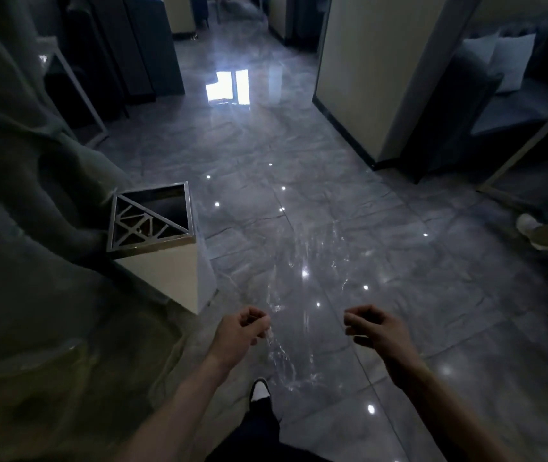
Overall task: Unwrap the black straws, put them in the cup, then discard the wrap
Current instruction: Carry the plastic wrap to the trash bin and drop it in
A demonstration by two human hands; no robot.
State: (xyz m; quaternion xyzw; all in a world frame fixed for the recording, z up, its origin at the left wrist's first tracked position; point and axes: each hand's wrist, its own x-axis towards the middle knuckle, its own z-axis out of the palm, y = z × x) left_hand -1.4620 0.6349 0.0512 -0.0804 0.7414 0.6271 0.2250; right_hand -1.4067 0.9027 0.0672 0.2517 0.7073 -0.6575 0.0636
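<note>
Two hands low: left hand pinching clear wrap, right hand half curled, hold unclear. Bin ahead-left, nearer left hand; wrap hanging lengthwise downward.

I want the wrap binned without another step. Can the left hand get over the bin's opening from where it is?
Probably yes: the left hand hangs just short of the bin, nothing stands between them, and the open half of the top faces up.

Bin front-left on floor; pillar far right; curtain left of bin.
</note>
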